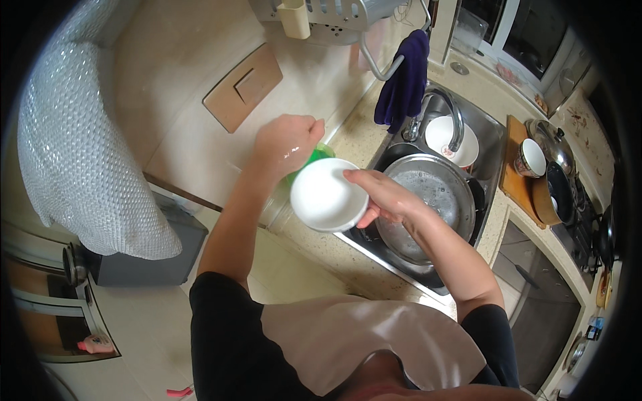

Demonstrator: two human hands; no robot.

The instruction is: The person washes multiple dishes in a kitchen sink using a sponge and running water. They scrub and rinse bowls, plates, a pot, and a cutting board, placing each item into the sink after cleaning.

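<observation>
My right hand [388, 196] grips a white bowl [326, 198] by its rim, thumb on the inside and fingers underneath. The bowl is tilted over the counter's edge, left of the sink. Just behind it my left hand [286, 140] is curled, wet on the back, beside a green container [319, 152]. Its fingers are hidden, so whether it holds the container cannot be told. Below my right forearm a large steel pot [396, 240] with sudsy water stands in the sink's near basin. A white bowl or dish [436, 133] lies in the far basin under the faucet [456, 120].
A purple cloth [404, 75] hangs from a wall rack [346, 12] beside the faucet. Right of the sink, a cutting board [512, 173] bears a patterned bowl [530, 158], a pot lid [551, 140] and a pan [545, 200]. Bubble wrap [95, 150] covers something at left.
</observation>
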